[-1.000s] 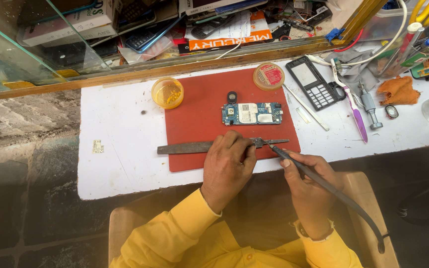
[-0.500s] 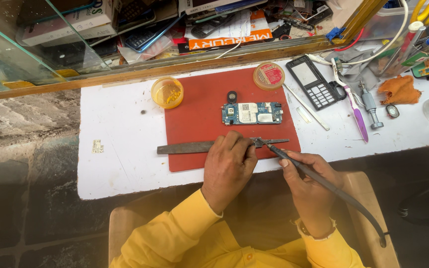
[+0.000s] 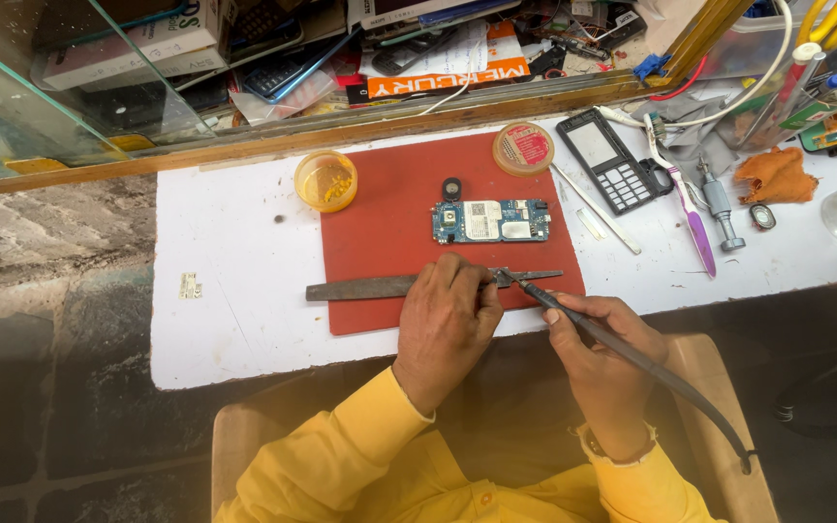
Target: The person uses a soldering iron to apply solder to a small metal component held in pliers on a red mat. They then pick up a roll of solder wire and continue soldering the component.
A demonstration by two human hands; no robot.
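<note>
My left hand [image 3: 448,324] presses down on a long flat metal file [image 3: 360,287] that lies across the near edge of the red mat [image 3: 389,223]. My right hand [image 3: 598,353] grips a dark soldering iron [image 3: 622,344] like a pen, its tip touching the file just right of my left fingers. The iron's cable trails off to the lower right. A blue phone circuit board [image 3: 491,221] lies on the mat beyond the file, with a small round black part [image 3: 451,188] just above it.
On the white bench: a yellow pot [image 3: 325,180], a round pink-lidded tin [image 3: 523,148], a black keypad phone frame [image 3: 608,159], a purple toothbrush [image 3: 695,228], a metal tool [image 3: 719,208], an orange cloth [image 3: 775,174]. A wooden rail and cluttered glass case lie beyond.
</note>
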